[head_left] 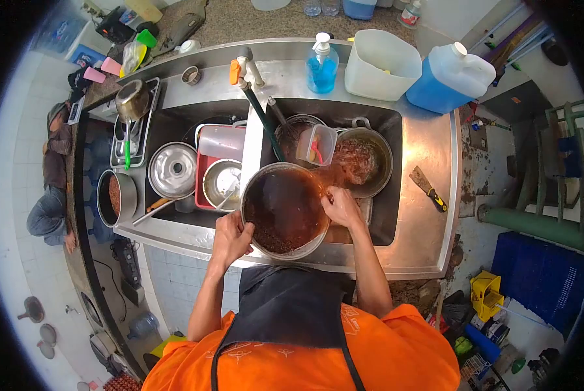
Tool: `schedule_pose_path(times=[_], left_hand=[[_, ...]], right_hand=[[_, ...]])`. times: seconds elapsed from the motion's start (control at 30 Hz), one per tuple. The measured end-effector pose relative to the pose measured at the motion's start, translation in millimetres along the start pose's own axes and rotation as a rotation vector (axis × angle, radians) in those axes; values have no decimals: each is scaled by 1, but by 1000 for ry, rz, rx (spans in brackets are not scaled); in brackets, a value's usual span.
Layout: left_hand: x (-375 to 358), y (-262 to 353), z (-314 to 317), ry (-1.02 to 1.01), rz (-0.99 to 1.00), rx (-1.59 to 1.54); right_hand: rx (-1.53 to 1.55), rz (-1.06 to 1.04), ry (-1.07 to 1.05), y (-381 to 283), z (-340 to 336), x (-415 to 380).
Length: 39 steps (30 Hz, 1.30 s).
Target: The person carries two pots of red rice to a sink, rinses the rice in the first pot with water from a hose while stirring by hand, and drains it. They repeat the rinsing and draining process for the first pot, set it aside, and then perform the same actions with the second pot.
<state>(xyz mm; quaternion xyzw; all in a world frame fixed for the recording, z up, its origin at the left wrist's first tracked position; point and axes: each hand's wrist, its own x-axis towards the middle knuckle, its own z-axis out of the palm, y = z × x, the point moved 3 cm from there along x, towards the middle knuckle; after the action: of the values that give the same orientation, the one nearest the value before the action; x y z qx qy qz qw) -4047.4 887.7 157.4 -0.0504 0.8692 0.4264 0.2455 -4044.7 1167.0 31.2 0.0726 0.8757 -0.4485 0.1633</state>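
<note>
A large round pot [285,207] full of dark reddish-brown liquid is held at the sink's front edge. My left hand [232,240] is closed on its left rim, and my right hand [343,207] grips the right rim. Reddish liquid pours from the pot's upper right side into another pot [384,171] standing in the right basin. A clear plastic container [318,144] with something red and yellowish inside sits just beyond the held pot. Behind that container is a further round vessel [295,125], partly hidden. The dark green hose of the tap [264,117] hangs down close by.
The left basin holds a domed metal lid [173,169], a red tray [203,171] and a small pan [221,185]. A scraper [429,189] lies on the right counter. Blue soap bottle [322,68], white tub [382,65] and blue jug [445,78] line the back. Another person [56,176] is at far left.
</note>
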Motion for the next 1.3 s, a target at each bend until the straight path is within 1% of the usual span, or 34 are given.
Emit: schedule_pose_path(times=[0.1, 0.17, 0.2, 0.27, 0.3, 0.37, 0.4, 0.47, 0.6, 0.67, 0.8, 0.9, 0.97, 1.1, 1.17, 1.3], left_hand=[[-1, 2, -2, -6, 8, 26], [-2, 4, -2, 7, -5, 32], [-2, 5, -2, 2, -4, 38], [-3, 7, -3, 11, -11, 41], [-3, 8, -3, 8, -11, 46], [-3, 9, -3, 17, -7, 81], [-3, 9, -3, 14, -7, 84], [-3, 10, -3, 16, -9, 92], [-5, 14, -2, 13, 14, 108], [-5, 12, -1, 12, -11, 106], [-6, 17, 0, 16, 11, 114], [-6, 18, 1, 18, -6, 116], [-6, 18, 2, 13, 17, 141], [-6, 20, 3, -2, 19, 135], [-6, 21, 4, 16, 15, 139], [-6, 24, 5, 15, 11, 148]], right_hand=[[70, -6, 22, 5, 7, -2], [102, -198, 210, 10, 14, -1], [107, -193, 214, 11, 14, -2], [121, -127, 154, 10, 15, -5], [125, -123, 156, 7, 14, -6], [179, -38, 86, 7, 14, -9], [182, -35, 88, 10, 17, -9], [215, -96, 142, 10, 21, -9], [175, -42, 83, 11, 21, -9], [110, -146, 154, 15, 24, -8], [143, -141, 139, 14, 24, -11], [83, -152, 143, 16, 24, -11], [156, -95, 66, 17, 25, -11], [200, -92, 80, 20, 26, -11], [185, -59, 16, 21, 25, -9], [197, -107, 45, 30, 33, -6]])
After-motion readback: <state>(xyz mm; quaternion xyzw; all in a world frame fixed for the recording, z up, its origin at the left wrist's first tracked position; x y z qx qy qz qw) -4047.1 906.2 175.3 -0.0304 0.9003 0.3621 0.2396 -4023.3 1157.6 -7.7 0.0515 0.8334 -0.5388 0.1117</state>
